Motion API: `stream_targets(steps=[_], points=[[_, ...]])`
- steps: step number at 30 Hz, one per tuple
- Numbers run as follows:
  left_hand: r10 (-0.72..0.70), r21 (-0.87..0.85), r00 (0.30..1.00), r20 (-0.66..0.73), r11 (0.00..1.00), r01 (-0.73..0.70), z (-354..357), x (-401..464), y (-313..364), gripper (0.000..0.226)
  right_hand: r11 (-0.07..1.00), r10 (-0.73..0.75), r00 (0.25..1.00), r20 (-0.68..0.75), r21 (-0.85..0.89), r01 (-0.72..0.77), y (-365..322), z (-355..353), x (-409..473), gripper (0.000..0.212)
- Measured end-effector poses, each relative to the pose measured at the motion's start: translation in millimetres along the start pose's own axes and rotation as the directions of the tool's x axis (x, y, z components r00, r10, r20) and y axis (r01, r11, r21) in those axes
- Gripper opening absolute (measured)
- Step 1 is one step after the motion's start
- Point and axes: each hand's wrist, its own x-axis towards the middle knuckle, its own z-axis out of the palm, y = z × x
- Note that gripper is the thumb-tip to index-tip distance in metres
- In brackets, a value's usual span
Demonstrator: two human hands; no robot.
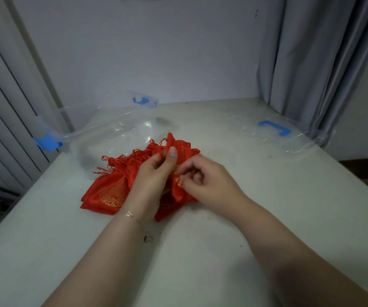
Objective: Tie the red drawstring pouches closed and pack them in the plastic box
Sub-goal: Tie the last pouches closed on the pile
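Note:
A heap of red drawstring pouches (108, 191) with gold print lies on the white table, its tasselled cords pointing toward the box. Above the heap I hold one red pouch (184, 149) between both hands. My left hand (156, 171) pinches its gathered top, thumb up against the cloth. My right hand (203, 176) pinches the pouch's lower edge, fingers curled. The clear plastic box (85, 129) with blue clips stands open just behind the heap, to the left; I see no pouch inside it.
The box's clear lid (289, 138) with a blue handle lies at the back right of the table (245, 218). A grey curtain hangs at the right, a wall behind. A small metal clip (148, 237) lies near my left wrist.

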Motion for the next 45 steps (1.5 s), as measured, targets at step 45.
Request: stream_targets(steps=[45], points=[[0.369,0.290,0.797,0.478,0.790,-0.540,2,-11,-2,0.038,0.886,0.404,0.904,-0.138,-0.184,-0.425,71,-17,25,0.034]])
